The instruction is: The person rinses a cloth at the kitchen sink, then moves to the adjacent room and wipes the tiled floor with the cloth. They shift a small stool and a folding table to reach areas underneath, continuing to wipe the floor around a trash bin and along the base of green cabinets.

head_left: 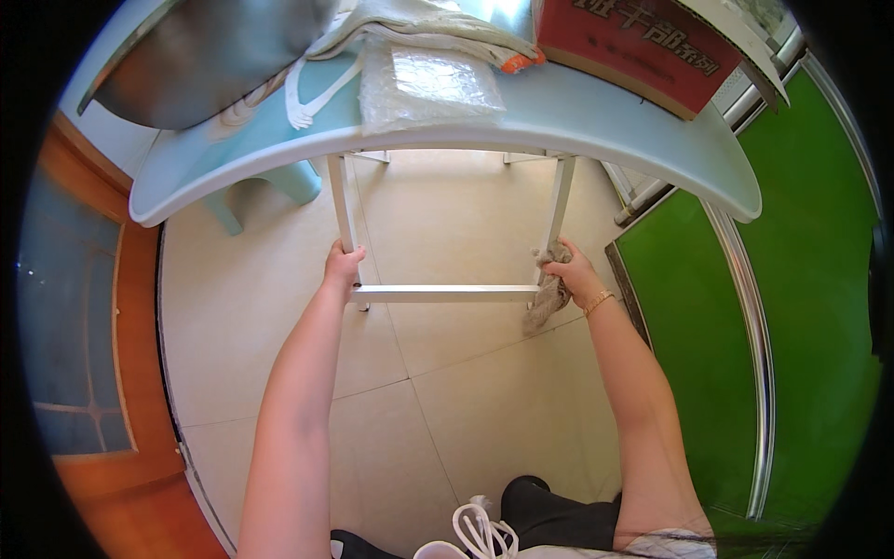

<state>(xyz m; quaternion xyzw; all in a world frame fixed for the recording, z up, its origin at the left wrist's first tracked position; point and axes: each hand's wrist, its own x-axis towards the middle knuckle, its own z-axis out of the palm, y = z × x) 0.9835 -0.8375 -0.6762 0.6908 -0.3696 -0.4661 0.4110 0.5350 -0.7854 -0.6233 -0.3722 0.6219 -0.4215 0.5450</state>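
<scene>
A white metal table frame stands on the tiled floor under a pale blue tabletop. My left hand is closed around the frame's left leg, just above the crossbar. Around the right leg, at nearly the same height, my right hand holds a grey-brown cloth against the metal; the cloth's end hangs down past the crossbar. A bracelet is on my right wrist.
On the tabletop are a large metal bowl, work gloves, a clear plastic packet and a red cardboard box. A light blue stool is under the left side. Green cabinet doors stand right, a wooden door left.
</scene>
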